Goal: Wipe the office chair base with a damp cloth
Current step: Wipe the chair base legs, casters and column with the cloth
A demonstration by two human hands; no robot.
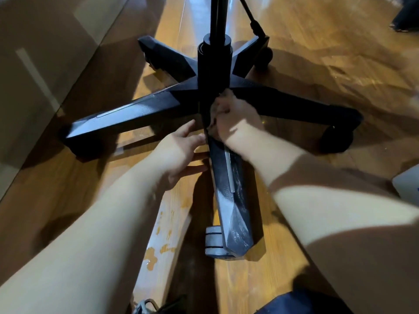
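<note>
While I wipe, right hand (235, 114): fingers curled at the hub end of the near leg (229, 200), seemingly bunching the dark cloth (213, 132), mostly hidden.
Left hand (181, 152): fingers straight, touching that leg's left side.
Chair base (136, 112): centre, on the wood floor (306, 71).
Risk: a hard push rolls the near caster (213, 242); base skates far, my left fingers get caught.

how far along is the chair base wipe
Looks early, I'd judge. Done: nothing clearly; the near leg shows whitish streaks. In hand: the right hand works that leg's inner end by the hub, cloth not discernible, while the left hand braces its side. Left: the other four legs and casters.
</note>
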